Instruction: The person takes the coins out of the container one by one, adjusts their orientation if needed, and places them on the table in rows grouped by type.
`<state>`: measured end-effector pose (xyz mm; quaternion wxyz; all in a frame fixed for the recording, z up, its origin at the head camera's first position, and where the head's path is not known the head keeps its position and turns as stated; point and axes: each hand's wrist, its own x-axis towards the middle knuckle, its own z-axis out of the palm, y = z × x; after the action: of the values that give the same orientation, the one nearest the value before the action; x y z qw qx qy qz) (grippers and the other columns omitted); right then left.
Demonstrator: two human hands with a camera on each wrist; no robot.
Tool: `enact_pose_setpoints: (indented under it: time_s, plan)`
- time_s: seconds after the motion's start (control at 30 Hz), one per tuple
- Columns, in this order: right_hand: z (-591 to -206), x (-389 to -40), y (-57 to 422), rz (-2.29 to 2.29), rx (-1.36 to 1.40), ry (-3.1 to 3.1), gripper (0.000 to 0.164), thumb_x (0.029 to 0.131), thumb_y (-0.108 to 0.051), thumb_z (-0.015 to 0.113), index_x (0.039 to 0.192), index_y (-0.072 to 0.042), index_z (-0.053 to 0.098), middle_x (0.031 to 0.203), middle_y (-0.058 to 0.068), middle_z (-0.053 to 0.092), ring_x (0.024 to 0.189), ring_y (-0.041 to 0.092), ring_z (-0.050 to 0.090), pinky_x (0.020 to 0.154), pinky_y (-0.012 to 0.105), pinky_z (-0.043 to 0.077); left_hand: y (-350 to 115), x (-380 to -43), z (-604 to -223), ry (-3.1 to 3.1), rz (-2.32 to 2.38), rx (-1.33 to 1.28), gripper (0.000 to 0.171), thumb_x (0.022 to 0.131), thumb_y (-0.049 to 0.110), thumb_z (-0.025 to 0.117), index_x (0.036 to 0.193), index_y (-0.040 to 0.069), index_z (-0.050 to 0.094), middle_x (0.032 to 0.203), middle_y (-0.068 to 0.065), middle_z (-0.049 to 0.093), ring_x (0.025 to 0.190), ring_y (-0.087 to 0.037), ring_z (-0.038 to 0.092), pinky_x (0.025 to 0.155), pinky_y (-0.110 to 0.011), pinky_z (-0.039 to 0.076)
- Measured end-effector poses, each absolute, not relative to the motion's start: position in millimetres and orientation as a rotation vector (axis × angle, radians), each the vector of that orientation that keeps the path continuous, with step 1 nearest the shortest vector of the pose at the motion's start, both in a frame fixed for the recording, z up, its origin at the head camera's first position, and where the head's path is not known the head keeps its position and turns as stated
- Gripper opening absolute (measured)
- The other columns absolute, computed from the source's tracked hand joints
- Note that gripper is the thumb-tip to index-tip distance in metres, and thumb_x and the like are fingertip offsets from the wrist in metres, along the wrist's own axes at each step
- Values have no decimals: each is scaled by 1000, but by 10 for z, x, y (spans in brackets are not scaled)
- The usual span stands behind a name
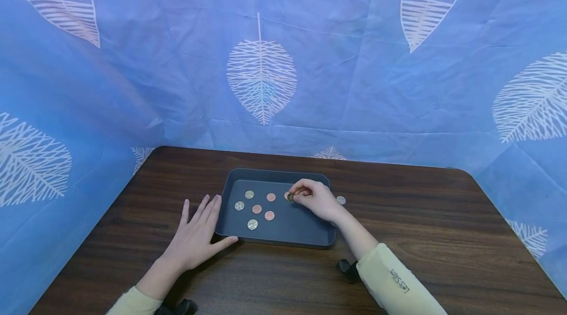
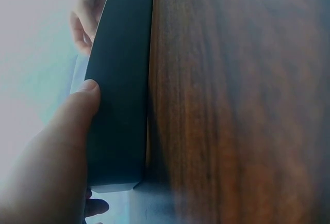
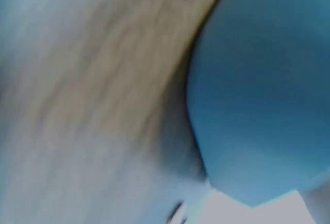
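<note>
A dark grey rectangular tray (image 1: 292, 231) lies on the table with several coins in it, some copper-coloured, such as one coin (image 1: 257, 209), and some silvery, such as another coin (image 1: 252, 224). Over the tray's right half, my right hand (image 1: 316, 200) pinches a dark gold coin (image 1: 290, 197) between thumb and fingertips. A copper coin behind it is partly covered. My left hand (image 1: 197, 234) rests at the tray's left end, fingers straight along that side. In the left wrist view its thumb (image 2: 88, 92) touches the top of the tray's front wall (image 2: 121, 79).
A silvery coin (image 1: 341, 200) lies on the wooden table (image 1: 283, 275) just right of the tray, close to the right forearm. Blue cloth with white leaf prints (image 1: 261, 78) hangs behind the table and along its sides. The right wrist view is blurred.
</note>
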<state>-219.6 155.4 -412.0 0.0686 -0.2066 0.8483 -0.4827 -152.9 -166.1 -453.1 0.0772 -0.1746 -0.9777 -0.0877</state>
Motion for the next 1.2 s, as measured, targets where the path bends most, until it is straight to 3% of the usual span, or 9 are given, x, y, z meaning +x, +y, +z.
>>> enact_pose_setpoints:
  time_s: [0.2,0.47,0.77,1.2]
  plan:
    - [-4065,-2179,1820,-1504,-538,2587,19,94,-11,61,111,-5,66,98,6,66,90,24,63,76,35,51,-1665,-1536,-4531,-2926,-278,-532,107,80,81,39,151,1,24,153,-15,29,142,-34,19,109,-63,0]
    - [-4003,-2121,2249,-1564,-405,2593,21,96,-11,59,114,-3,64,104,11,65,98,35,61,84,50,49,-1668,-1534,-4536,-2921,-276,-540,107,81,80,40,150,1,24,153,-15,30,142,-34,21,109,-64,1]
    - [-4085,-2100,2663,-1516,-255,2683,23,95,-12,59,115,1,63,107,16,64,99,38,60,84,51,49,-1670,-1527,-4529,-2928,-287,-540,107,81,80,39,150,1,24,153,-15,29,142,-34,20,109,-64,1]
    - [-4179,-2152,2824,-1390,-137,2699,23,96,-9,58,114,4,62,104,17,64,91,26,62,76,40,51,-1667,-1537,-4540,-2923,-276,-536,108,80,82,38,150,1,24,153,-15,30,142,-35,21,109,-64,2]
